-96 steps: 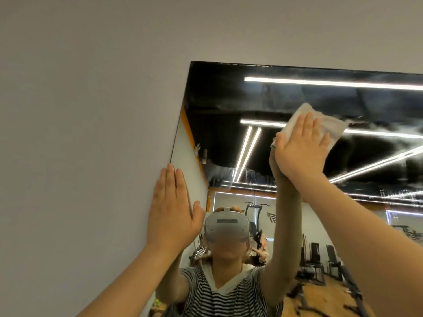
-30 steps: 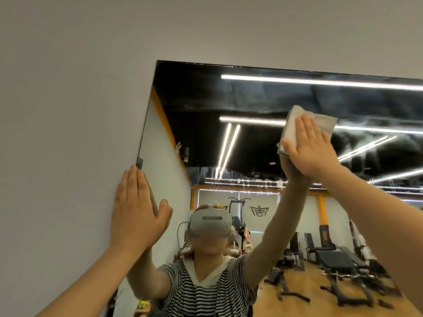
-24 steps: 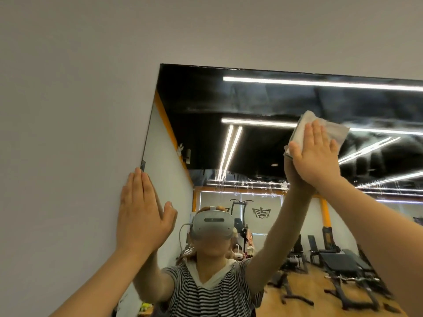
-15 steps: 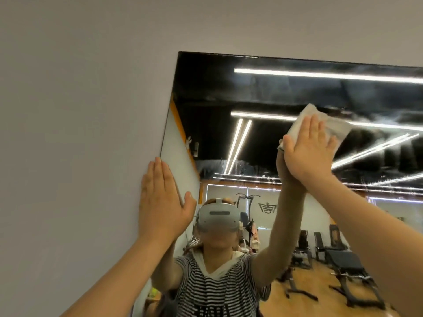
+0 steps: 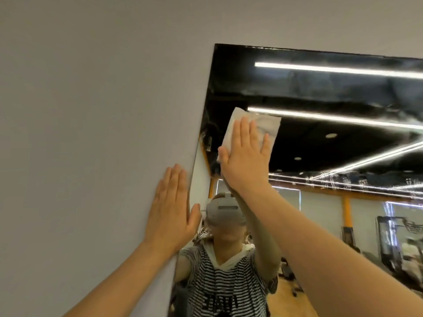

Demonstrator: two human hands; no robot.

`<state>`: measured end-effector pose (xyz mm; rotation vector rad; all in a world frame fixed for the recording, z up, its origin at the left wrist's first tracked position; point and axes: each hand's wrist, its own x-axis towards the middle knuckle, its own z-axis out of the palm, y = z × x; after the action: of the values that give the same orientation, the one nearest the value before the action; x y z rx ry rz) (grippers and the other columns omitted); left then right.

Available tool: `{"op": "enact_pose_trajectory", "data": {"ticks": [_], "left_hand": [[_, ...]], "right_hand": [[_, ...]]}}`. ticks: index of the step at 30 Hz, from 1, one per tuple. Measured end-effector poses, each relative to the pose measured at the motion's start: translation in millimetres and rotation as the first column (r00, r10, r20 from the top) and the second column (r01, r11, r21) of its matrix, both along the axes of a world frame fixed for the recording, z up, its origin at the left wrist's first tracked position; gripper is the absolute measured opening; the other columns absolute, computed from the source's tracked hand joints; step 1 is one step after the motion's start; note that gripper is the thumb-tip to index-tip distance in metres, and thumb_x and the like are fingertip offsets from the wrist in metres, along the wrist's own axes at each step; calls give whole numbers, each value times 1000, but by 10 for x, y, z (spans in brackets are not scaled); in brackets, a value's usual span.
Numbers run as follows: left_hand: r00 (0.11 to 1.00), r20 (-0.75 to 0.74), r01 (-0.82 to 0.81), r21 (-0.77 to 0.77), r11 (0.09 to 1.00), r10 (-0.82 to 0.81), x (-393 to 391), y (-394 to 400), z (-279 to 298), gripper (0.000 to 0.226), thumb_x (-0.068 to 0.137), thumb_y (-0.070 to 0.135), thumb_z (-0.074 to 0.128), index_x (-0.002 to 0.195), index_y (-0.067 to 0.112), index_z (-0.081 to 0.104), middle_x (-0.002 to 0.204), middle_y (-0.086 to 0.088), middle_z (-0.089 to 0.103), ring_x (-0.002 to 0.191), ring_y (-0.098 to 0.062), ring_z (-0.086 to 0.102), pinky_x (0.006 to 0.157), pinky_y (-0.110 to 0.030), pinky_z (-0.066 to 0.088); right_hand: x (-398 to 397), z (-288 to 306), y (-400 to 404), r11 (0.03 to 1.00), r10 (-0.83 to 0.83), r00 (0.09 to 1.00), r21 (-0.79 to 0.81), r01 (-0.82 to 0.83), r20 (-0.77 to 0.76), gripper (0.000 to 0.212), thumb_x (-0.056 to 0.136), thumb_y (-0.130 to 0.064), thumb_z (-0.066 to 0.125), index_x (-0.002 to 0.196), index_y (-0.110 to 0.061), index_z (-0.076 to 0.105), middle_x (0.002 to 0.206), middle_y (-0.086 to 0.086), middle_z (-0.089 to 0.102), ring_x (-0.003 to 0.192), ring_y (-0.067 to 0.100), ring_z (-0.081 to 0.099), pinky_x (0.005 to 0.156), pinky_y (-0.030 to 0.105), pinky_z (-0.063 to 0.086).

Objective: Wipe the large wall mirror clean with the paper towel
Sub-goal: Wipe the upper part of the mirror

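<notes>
Paper towel (image 5: 263, 125) under right hand (image 5: 246, 161)

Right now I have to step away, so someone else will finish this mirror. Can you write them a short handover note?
Right hand: flat, fingers straight, pressing the paper towel against the mirror near its upper left corner.
Left hand: open, flat on the wall at the mirror's left edge, thumb over the glass.
Done: cannot tell which areas have been wiped.
Left: hazy smears show along the top right; wipe those and the lower glass.
</notes>
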<state>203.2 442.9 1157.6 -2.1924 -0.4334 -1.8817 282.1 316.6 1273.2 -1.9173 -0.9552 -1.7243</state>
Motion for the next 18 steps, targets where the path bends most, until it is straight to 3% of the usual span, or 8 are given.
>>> {"op": "enact_pose_trajectory", "data": {"ticks": [2,5,11,15,18], "left_hand": [[1000,7,-1,6,1000,1,-34,121,-118,74,90,39,33,149,-4,21,156,-21,20,146,-26,9,119,-28,-6],[999,36,25,33,999,-26,-15,144,-141,71,89,36,37,146,-6,27,153,-22,26,144,-28,15,119,-31,-1],[998,57,-17,55,998,13,31,210,-164,73,91,37,35,147,-6,21,155,-23,24,145,-28,12,118,-34,1],[998,68,-11,86,996,5,28,195,-152,70,91,33,34,146,-7,16,154,-22,21,144,-28,13,118,-35,1],[998,58,-1,104,995,-5,22,203,-172,64,95,32,30,145,-4,13,154,-20,14,145,-24,9,119,-32,-3]], "right_hand": [[-74,-72,128,1000,28,999,4,-28,15,67,102,-45,21,155,-10,1,163,12,2,150,29,1,114,46,-11],[-92,-165,245,999,47,998,14,-47,37,65,101,-43,22,154,-9,7,162,13,8,150,29,5,116,47,-6],[-110,-371,377,998,55,997,-4,-55,53,69,95,-47,3,153,-11,3,162,11,6,150,25,1,115,45,-11],[-131,-580,446,991,130,989,28,-132,70,62,98,-45,19,149,-10,11,159,12,21,145,21,5,118,45,-2],[-154,-734,423,989,150,988,-20,-150,38,62,98,-46,14,150,-14,7,161,8,11,146,20,-2,118,46,-3]]}}
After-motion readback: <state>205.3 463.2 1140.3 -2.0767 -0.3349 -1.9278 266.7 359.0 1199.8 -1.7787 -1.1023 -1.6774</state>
